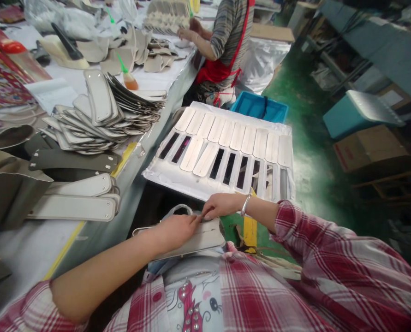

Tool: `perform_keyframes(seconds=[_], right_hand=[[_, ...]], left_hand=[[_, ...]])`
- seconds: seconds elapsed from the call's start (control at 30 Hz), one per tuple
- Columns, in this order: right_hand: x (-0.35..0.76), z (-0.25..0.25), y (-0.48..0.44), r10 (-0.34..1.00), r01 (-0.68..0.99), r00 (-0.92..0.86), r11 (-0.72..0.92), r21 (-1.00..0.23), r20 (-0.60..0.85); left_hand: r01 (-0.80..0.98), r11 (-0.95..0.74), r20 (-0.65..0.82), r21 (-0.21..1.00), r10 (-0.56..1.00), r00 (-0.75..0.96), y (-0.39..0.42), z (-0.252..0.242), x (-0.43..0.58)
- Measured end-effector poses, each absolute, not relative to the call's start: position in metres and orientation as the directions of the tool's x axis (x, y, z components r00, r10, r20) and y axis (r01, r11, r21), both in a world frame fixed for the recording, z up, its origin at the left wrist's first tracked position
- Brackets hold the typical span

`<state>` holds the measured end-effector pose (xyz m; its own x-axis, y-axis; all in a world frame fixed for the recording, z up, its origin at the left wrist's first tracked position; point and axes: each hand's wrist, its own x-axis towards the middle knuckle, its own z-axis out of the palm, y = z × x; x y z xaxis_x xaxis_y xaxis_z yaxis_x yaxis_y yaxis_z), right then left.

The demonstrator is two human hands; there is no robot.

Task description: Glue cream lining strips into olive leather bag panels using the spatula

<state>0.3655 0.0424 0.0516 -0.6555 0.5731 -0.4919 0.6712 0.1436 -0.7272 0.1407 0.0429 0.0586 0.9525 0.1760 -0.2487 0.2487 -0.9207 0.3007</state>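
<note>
Both my hands are held over my lap, at a cream leatherette panel (191, 242) with a rounded end. My left hand (175, 230) lies across the panel and grips it, its fingers pointing right. My right hand (219, 206), with a silver bangle (246, 205) at the wrist, meets it from the other side, its fingertips pinching the panel's upper edge. A grey loop (179, 211) rises behind my left hand. The panel's lower part shows, while my hands hide its middle.
A white slotted board (219, 157) holding cream strips lies ahead. Stacked panels (101, 115) and grey-brown pieces (74, 161) cover the bench at left. A co-worker (226, 46) in a striped sleeve and red apron works beyond. A blue crate (260, 107) and cardboard boxes stand nearby.
</note>
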Motion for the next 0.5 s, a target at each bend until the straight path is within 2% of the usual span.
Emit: perform_keyframes(seconds=[0.07, 0.13, 0.3, 0.5], right_hand=[[0.365, 0.052, 0.045, 0.557, 0.661, -0.665, 0.127, -0.740, -0.498], [0.365, 0.051, 0.046, 0.536, 0.630, -0.680, 0.081, -0.772, -0.499], [0.351, 0.047, 0.043, 0.507, 0.547, -0.716, -0.020, -0.837, -0.480], [0.316, 0.049, 0.046, 0.497, 0.529, -0.759, 0.094, -0.843, -0.421]], left_hand=[[0.270, -0.848, -0.272, 0.457, 0.156, 0.950, 0.058, 0.064, 0.120], [0.315, -0.798, -0.302, 0.513, 0.176, 0.937, 0.068, 0.065, 0.099], [0.311, -0.871, -0.309, 0.380, 0.198, 0.930, 0.063, 0.053, 0.077], [0.234, -0.929, -0.236, 0.288, 0.168, 0.957, 0.055, 0.044, 0.079]])
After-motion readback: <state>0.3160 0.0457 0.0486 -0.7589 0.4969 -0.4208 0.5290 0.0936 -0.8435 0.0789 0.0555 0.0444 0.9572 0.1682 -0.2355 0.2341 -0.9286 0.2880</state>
